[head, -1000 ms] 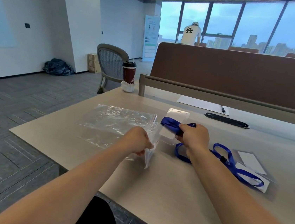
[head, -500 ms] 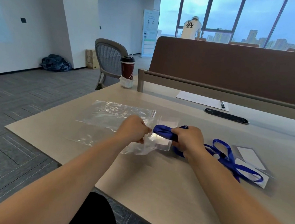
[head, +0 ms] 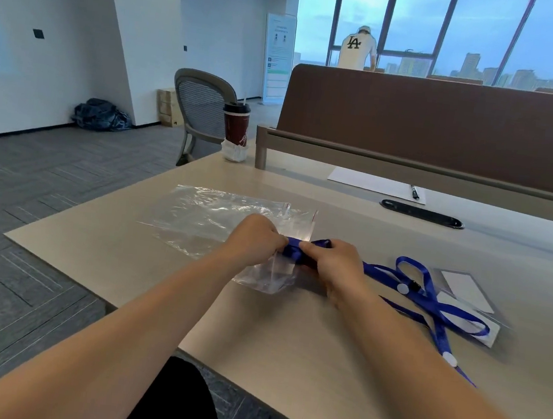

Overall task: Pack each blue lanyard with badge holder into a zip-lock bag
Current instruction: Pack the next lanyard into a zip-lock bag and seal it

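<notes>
While left hand [head: 254, 238] pinches zip-lock bag [head: 269, 278], right hand [head: 334, 268] grips blue lanyard [head: 292, 250].

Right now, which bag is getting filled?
On the table, look where the left hand and right hand meet. The small bag droops crumpled under them, the blue lanyard at its mouth. The other bag behind lies flat.

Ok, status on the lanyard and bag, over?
Left hand holds zip-lock bag mouth. Right hand grips bundled lanyard at the opening. Second lanyard lies clear, right.
</notes>
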### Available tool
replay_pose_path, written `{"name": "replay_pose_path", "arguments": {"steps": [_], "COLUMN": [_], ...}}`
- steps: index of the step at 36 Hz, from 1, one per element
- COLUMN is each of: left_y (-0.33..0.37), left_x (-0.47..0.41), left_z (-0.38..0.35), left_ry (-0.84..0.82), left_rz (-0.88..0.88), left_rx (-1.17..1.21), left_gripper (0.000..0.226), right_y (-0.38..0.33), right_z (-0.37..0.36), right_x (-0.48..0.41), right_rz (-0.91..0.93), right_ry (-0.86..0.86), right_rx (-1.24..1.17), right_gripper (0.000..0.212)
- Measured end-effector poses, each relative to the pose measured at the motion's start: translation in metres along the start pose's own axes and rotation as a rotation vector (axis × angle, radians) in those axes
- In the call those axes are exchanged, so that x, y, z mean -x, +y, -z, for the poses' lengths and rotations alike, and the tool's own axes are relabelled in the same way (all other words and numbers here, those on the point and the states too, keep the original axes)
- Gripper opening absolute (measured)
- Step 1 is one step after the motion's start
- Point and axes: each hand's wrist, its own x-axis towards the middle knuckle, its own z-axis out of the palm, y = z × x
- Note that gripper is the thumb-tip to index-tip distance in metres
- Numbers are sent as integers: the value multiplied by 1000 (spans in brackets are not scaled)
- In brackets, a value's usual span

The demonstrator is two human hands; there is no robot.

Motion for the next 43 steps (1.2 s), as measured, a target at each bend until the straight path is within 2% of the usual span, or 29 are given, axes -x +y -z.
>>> {"name": "replay_pose_path", "arguments": {"steps": [5, 17, 20, 22, 32, 36, 39, 43], "left_y": [1, 0, -2, -3, -4, -3, -5, -9], "left_x": [-4, 0, 1, 2, 4, 4, 4, 4], "left_z": [5, 16, 19, 20, 25, 26, 26, 25], "left_ry": [-20, -80, -94, -100, -116, -131, -124, -129], "left_rz": [-31, -70, -84, -96, -131, -151, -157, -139], "left_rx": [17, 66, 46, 44, 80, 68, 60, 72], "left_gripper": [27, 26, 22, 22, 17, 15, 16, 16], "right_y": [2, -2, -2, -2, -1, -2, -4, -2], "right_z": [-3, -6, -6, -7, -13, -13, -10, -6], "right_x": [5, 19, 19, 19, 16, 17, 20, 21], "right_rz": [128, 311, 346, 373, 296, 273, 275, 291], "right_ry": [-14, -112, -148, -156, -169, -186, -214, -237], "right_rx": [205, 413, 470, 480, 430, 418, 496, 600], "right_gripper": [25, 21, 9, 9, 15, 9, 6, 15]}}
